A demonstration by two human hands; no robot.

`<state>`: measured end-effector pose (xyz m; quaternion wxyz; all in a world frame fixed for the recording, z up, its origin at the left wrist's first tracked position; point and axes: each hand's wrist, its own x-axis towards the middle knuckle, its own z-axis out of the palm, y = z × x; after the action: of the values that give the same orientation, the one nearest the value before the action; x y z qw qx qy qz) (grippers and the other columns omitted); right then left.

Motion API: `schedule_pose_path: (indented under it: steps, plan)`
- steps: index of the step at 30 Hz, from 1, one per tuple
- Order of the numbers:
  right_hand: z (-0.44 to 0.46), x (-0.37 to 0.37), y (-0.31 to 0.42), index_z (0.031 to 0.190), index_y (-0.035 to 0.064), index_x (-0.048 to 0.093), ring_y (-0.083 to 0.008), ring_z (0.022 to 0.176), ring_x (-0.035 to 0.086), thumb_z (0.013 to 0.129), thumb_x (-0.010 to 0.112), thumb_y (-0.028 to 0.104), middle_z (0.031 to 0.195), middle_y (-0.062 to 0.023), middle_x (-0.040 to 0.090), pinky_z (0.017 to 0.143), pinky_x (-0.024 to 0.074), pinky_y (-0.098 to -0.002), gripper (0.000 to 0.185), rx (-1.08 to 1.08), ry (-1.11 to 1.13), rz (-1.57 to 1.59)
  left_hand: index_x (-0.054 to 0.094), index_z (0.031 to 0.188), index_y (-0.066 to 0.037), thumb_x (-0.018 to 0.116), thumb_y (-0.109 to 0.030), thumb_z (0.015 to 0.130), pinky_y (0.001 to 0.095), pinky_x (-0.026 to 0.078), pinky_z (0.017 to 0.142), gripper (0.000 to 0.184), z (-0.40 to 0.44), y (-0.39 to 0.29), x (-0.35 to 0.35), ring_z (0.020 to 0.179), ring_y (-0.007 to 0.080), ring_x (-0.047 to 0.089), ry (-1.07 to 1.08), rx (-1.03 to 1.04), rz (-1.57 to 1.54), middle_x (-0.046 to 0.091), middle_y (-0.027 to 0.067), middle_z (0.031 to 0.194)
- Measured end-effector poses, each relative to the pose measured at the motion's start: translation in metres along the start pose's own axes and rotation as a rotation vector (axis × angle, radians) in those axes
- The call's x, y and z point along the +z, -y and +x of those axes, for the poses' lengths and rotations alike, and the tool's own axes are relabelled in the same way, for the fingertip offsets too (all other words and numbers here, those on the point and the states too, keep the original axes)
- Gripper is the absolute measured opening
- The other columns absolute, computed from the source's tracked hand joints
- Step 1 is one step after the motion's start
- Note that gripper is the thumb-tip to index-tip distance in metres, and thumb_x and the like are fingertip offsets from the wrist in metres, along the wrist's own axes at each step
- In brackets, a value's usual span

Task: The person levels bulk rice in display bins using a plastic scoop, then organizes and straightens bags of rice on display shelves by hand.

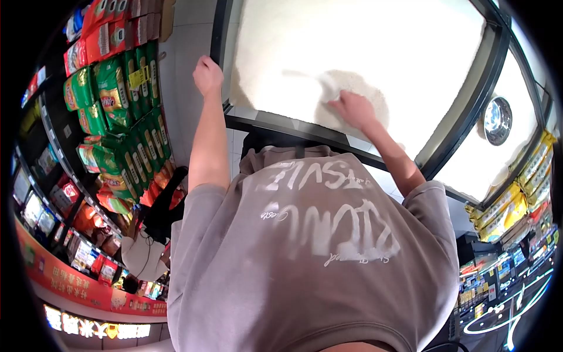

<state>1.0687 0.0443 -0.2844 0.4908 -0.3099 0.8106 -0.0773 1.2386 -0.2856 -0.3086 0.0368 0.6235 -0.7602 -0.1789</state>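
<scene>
My right hand (355,110) is closed over the near part of a large bin of white grain that looks like rice (404,53). At its fingers is a pale, scoop-like shape (329,88), its outline washed out by glare. Around it, the grain surface shows a darker, shaded patch. My left hand (208,75) is curled into a fist with nothing visible in it. It hovers beside the bin's dark left frame (221,35); whether it touches the frame, I cannot tell.
A second bin on the right holds a round metal bowl (497,121) on white grain. Stacked green bags (111,94) fill shelves on the left, with a person in a light top (143,258) nearby. Yellow bags (507,205) stand at the right.
</scene>
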Motion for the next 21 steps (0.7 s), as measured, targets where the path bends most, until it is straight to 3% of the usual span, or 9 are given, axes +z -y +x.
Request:
schedule_pose_path:
  steps: [1, 5, 8, 10, 13, 16, 18, 21]
  plan:
    - [0.001, 0.009, 0.006, 0.090, 0.0009, 0.059, -0.0377, 0.088, 0.061, 0.089, 0.048, 0.046, 0.092, -0.0197, 0.064, 0.078, 0.0477, -0.0477, 0.047, -0.064, 0.087, -0.029, 0.063, 0.095, -0.002, 0.032, -0.035, 0.090, 0.0493, 0.045, 0.080, 0.046, 0.000, -0.001, 0.000, 0.089, 0.0460, 0.057, 0.007, -0.015, -0.003, 0.063, 0.0259, 0.091]
    - [0.024, 0.018, 0.012, 0.093, 0.0007, 0.058, -0.0378, 0.089, 0.061, 0.088, 0.047, 0.048, 0.095, -0.0199, 0.064, 0.078, 0.0477, -0.0485, 0.049, -0.109, 0.034, -0.065, 0.064, 0.098, -0.004, 0.033, -0.034, 0.090, 0.0490, 0.045, 0.081, 0.044, -0.002, -0.004, -0.001, 0.090, 0.0457, 0.057, 0.007, -0.042, -0.014, 0.063, 0.0255, 0.092]
    - [0.048, -0.029, 0.004, 0.092, 0.0003, 0.059, -0.0379, 0.090, 0.061, 0.088, 0.047, 0.050, 0.095, -0.0211, 0.064, 0.078, 0.0480, -0.0471, 0.051, 0.028, -0.073, -0.013, 0.063, 0.097, -0.004, 0.033, -0.034, 0.090, 0.0493, 0.045, 0.080, 0.043, -0.005, -0.006, -0.002, 0.090, 0.0458, 0.057, -0.010, -0.033, -0.050, 0.063, 0.0254, 0.091]
    - [0.066, -0.055, -0.009, 0.091, -0.0005, 0.059, -0.0387, 0.089, 0.061, 0.088, 0.047, 0.050, 0.092, -0.0224, 0.064, 0.077, 0.0482, -0.0463, 0.052, 0.091, -0.376, 0.086, 0.063, 0.096, -0.004, 0.034, -0.034, 0.090, 0.0496, 0.045, 0.080, 0.043, -0.004, -0.006, -0.002, 0.090, 0.0461, 0.056, 0.012, -0.029, -0.057, 0.062, 0.0257, 0.091]
    - [0.082, -0.075, -0.009, 0.090, -0.0011, 0.060, -0.0399, 0.087, 0.061, 0.088, 0.046, 0.050, 0.087, -0.0236, 0.064, 0.077, 0.0478, -0.0467, 0.053, 0.146, -0.461, 0.090, 0.062, 0.093, -0.002, 0.034, -0.034, 0.091, 0.0505, 0.045, 0.078, 0.042, -0.001, 0.003, 0.005, 0.088, 0.0474, 0.055, 0.014, 0.003, -0.055, 0.061, 0.0271, 0.090]
    - [0.086, -0.046, 0.005, 0.085, -0.0009, 0.060, -0.0405, 0.080, 0.060, 0.087, 0.051, 0.047, 0.080, -0.0229, 0.063, 0.071, 0.0474, -0.0473, 0.049, -0.070, -0.476, 0.234, 0.061, 0.092, -0.001, 0.035, -0.033, 0.091, 0.0518, 0.044, 0.076, 0.042, -0.002, 0.001, 0.004, 0.088, 0.0484, 0.055, 0.013, -0.005, -0.081, 0.061, 0.0282, 0.089]
    - [0.091, -0.001, 0.015, 0.081, 0.0018, 0.061, -0.0356, 0.075, 0.061, 0.085, 0.057, 0.044, 0.074, -0.0195, 0.062, 0.066, 0.0490, -0.0433, 0.043, -0.352, -0.617, 0.095, 0.061, 0.093, 0.000, 0.035, -0.033, 0.091, 0.0523, 0.045, 0.076, 0.042, -0.003, 0.007, 0.006, 0.088, 0.0486, 0.055, 0.024, -0.009, -0.072, 0.061, 0.0286, 0.089]
    - [0.082, 0.016, 0.046, 0.081, 0.0010, 0.062, -0.0347, 0.075, 0.063, 0.083, 0.059, 0.047, 0.073, -0.0183, 0.063, 0.064, 0.0507, -0.0441, 0.047, -0.259, -0.423, 0.112, 0.060, 0.093, 0.002, 0.034, -0.034, 0.092, 0.0501, 0.043, 0.077, 0.044, -0.004, 0.004, 0.003, 0.090, 0.0484, 0.054, 0.045, -0.002, -0.082, 0.060, 0.0287, 0.093]
